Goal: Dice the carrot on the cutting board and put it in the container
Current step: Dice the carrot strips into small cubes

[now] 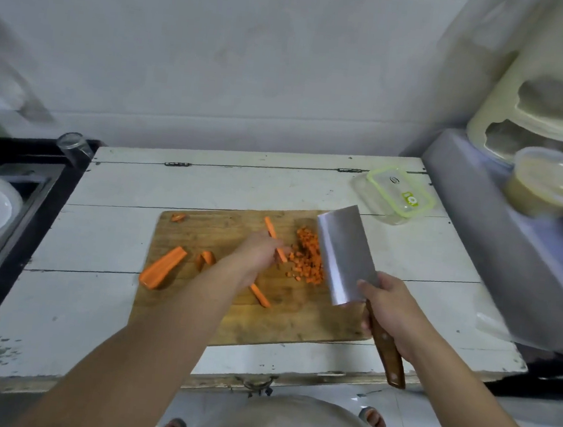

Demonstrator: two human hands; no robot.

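White table (106,231) | left hand (259,256) pinches carrot strip (275,240) mid-board | right hand (391,310) grips cleaver (345,254) beside dice (306,260)

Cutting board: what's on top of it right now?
On the cutting board: a diced carrot pile, a large carrot half, a curled piece, a small end piece, carrot strips. The left hand hides part of the strips; the cleaver covers the pile's right edge.

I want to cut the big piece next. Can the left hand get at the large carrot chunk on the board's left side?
Probably yes: the large carrot chunk lies uncovered, but the left hand holds a carrot stick.
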